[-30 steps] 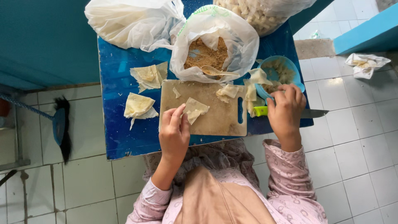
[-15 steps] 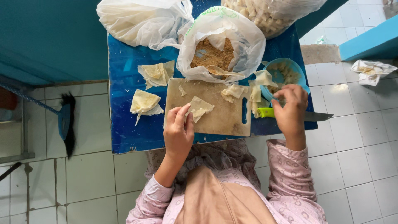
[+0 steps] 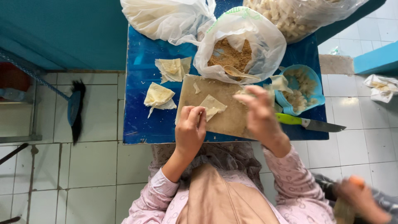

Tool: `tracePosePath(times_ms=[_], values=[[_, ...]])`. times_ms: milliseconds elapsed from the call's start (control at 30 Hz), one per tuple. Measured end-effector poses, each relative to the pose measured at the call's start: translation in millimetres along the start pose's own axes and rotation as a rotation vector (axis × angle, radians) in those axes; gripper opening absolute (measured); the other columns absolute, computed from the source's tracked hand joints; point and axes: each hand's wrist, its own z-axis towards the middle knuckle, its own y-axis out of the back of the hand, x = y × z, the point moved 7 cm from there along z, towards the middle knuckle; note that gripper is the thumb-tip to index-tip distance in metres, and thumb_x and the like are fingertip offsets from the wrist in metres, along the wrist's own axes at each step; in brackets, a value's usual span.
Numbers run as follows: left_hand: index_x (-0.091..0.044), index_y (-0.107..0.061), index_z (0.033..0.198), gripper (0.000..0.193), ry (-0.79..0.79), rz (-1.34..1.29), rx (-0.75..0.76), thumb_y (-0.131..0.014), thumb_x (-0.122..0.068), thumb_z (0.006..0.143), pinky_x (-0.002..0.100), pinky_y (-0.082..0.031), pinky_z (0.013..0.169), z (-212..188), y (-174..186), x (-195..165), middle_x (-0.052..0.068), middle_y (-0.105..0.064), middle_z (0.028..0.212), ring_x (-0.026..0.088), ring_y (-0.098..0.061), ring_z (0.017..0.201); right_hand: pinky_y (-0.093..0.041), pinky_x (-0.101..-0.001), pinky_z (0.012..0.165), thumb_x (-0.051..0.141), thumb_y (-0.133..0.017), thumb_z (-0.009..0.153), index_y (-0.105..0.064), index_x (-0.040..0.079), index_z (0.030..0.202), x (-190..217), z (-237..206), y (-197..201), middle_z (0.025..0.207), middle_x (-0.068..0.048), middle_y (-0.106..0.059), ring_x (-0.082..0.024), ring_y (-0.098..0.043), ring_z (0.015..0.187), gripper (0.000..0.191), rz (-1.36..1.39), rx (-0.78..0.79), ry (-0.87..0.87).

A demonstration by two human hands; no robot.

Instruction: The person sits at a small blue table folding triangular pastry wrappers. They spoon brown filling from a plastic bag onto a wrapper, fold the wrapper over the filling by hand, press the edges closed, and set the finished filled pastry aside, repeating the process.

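Observation:
My left hand (image 3: 190, 129) rests on the near left of a wooden cutting board (image 3: 230, 120), its fingertips touching a pale folded wrapper (image 3: 212, 105). Blurred by motion, my right hand (image 3: 259, 113) hovers over the board's right side with fingers spread and nothing in it. A green-handled knife (image 3: 309, 123) lies on the blue table (image 3: 139, 120) to its right. Behind the board, a plastic bag of brown crumbly filling (image 3: 232, 56) holds a spoon (image 3: 239, 74). A blue bowl (image 3: 316, 89) with pale pieces stands at the right.
Two folded wrappers (image 3: 158, 96) (image 3: 172, 68) lie left of the board. White bags (image 3: 166, 18) (image 3: 290, 14) sit at the table's back. A broom (image 3: 74, 108) stands on the tiled floor at left. Another person's blurred hand (image 3: 358, 199) shows at bottom right.
My right hand has left the knife at the table's right edge and swung left over the board. My left hand stays by the wrapper. The view has shifted slightly.

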Motion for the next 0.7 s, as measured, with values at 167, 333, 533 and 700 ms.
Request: tracePosePath(times_ms=[167, 333, 533, 700], values=[[-0.008, -0.067, 0.101, 0.009, -0.039, 0.134, 0.005, -0.073, -0.009, 0.094, 0.040, -0.053, 0.067, 3, -4, -4, 0.010, -0.061, 0.095, 0.031, -0.066, 0.081, -0.027, -0.0476, 0.122, 0.008, -0.055, 0.094, -0.056, 0.016, 0.148, 31, 25, -55, 0.162, -0.015, -0.038, -0.032, -0.038, 0.147, 0.055, -0.465, 0.250, 0.295], [-0.008, -0.063, 0.100, 0.012, -0.036, 0.271, 0.049, -0.072, -0.013, 0.095, 0.040, -0.053, 0.071, 6, -8, -4, 0.010, -0.059, 0.097, 0.030, -0.065, 0.088, -0.022, -0.0517, 0.123, 0.014, -0.055, 0.093, -0.053, 0.023, 0.153, 24, 25, -48, 0.167, -0.007, -0.032, -0.030, -0.033, 0.151, 0.061, -0.805, 0.273, 0.292], [-0.005, -0.058, 0.105, 0.023, 0.049, 0.433, 0.165, -0.072, -0.019, 0.093, 0.040, -0.055, 0.069, 10, -17, -2, 0.013, -0.056, 0.100, 0.031, -0.065, 0.091, -0.019, -0.0533, 0.124, 0.013, -0.055, 0.095, -0.050, 0.023, 0.155, 30, 23, -56, 0.168, -0.009, -0.031, -0.031, -0.031, 0.153, 0.061, -0.698, 0.322, 0.298], [-0.008, -0.056, 0.097, 0.022, 0.090, 0.404, 0.260, -0.072, -0.022, 0.091, 0.042, -0.055, 0.069, 19, -21, 6, 0.011, -0.058, 0.097, 0.031, -0.066, 0.089, -0.024, -0.0515, 0.120, 0.011, -0.058, 0.088, -0.062, 0.022, 0.143, 29, 27, -49, 0.161, -0.009, -0.040, -0.030, -0.040, 0.147, 0.056, -0.753, 0.227, 0.316]])
